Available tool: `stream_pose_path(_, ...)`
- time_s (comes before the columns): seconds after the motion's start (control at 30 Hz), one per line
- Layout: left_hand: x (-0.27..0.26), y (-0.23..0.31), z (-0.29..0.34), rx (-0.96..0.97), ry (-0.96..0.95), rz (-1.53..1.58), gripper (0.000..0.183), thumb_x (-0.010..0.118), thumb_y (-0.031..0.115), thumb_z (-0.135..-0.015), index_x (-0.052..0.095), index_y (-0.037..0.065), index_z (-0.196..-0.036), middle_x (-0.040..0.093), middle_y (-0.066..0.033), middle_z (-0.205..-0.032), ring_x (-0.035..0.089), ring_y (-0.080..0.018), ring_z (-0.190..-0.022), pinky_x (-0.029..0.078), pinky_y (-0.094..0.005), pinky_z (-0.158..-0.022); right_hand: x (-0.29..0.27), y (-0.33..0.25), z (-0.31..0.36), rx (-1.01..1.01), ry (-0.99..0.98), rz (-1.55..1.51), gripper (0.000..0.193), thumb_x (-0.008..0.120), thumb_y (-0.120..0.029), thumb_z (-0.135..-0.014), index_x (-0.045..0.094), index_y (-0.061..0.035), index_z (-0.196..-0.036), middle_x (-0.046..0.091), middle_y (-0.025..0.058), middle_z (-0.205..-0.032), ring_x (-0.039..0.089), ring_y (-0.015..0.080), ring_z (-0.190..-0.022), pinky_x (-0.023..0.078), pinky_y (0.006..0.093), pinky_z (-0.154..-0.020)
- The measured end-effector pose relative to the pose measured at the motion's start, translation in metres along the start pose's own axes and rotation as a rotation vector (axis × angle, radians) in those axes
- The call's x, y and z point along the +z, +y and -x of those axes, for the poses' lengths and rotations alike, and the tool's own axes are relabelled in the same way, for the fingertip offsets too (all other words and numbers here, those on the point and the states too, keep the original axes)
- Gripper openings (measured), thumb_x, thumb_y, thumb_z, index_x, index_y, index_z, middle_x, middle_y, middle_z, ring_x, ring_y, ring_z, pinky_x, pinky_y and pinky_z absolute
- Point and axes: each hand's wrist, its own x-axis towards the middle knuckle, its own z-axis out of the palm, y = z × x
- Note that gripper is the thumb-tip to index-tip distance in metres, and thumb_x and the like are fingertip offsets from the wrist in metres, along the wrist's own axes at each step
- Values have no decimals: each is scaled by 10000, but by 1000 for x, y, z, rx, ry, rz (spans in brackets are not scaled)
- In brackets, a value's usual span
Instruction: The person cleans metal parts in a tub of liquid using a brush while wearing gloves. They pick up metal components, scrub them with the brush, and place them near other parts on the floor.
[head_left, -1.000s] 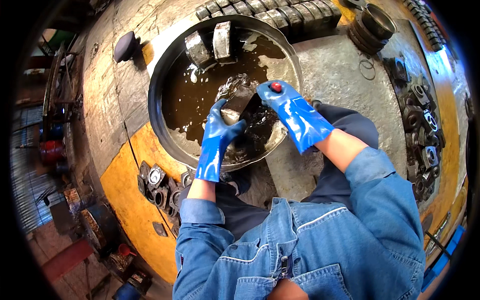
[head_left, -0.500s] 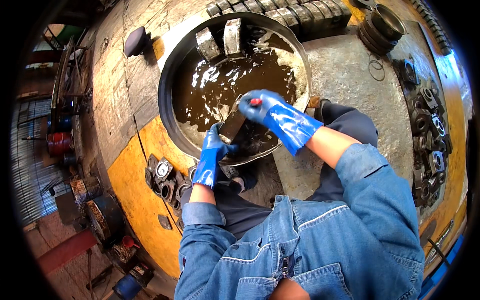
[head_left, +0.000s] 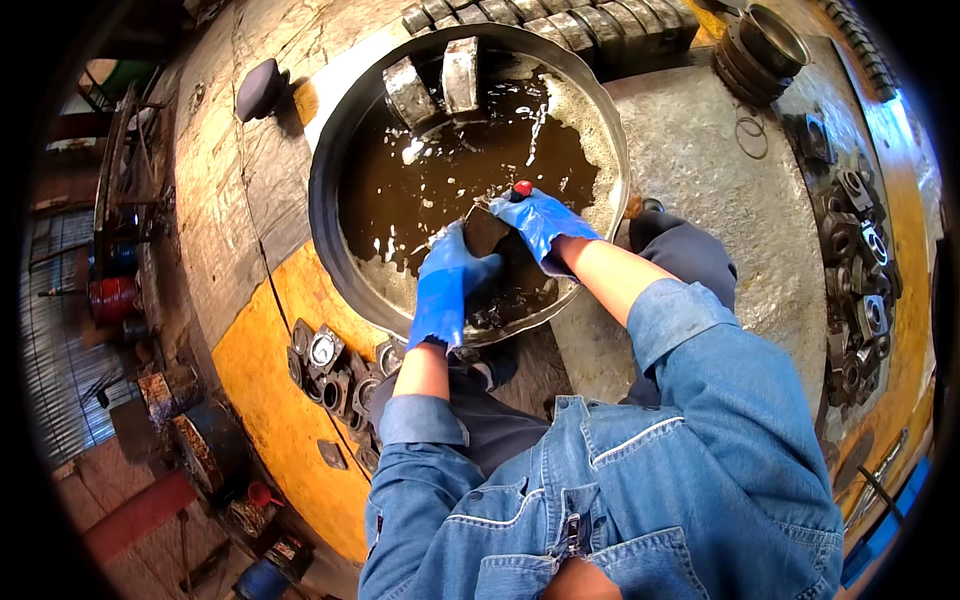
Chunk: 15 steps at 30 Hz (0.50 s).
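Note:
Both my hands wear blue rubber gloves over a wide round metal tub (head_left: 328,215) of murky brown liquid. My left hand (head_left: 447,272) grips a dark block-like metal part (head_left: 487,232) at its left side, just above the liquid. My right hand (head_left: 542,222) is closed around a tool with a red-ended handle (head_left: 523,188), at the part's upper right edge. The tool's working end is too small and covered to make out. Two curved metal pieces (head_left: 461,76) lean against the tub's far wall, partly in the liquid. Pale foam (head_left: 590,125) gathers along the right side.
A row of curved metal blocks (head_left: 600,30) stands behind the tub. Stacked metal rings (head_left: 755,60) are at the far right, with many flanged parts (head_left: 860,290) below them. More flanged parts (head_left: 340,370) lie left of my knees. A dark rounded object (head_left: 262,90) rests at far left.
My right hand has moved down and turned, so the tool's red end now points up and away. My left hand has shifted right and slightly up with the metal part.

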Motion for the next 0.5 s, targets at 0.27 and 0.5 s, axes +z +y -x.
stream_pose_path(0.27, -22, 51, 3, -70, -70, 116, 823, 915, 259, -720, 566, 17, -1426, 751, -204, -1175, 761, -320, -1008, 604, -403, -922, 0, 20, -11, -33, 47, -307, 380, 683, -368, -996, 705, -47, -1199, 717, 62, -1093, 626, 160, -1010, 478, 326, -953)
stream_pose_path(0.5, -47, 29, 15, -39, -138, 408, 802, 922, 197, -684, 585, -3, -1384, 739, -210, -1218, 722, -313, -1136, 572, -386, -996, 7, -49, 39, -135, -15, -438, 238, 647, -251, -989, 696, -23, -1035, 689, 83, -948, 600, 160, -859, 518, 361, -821)
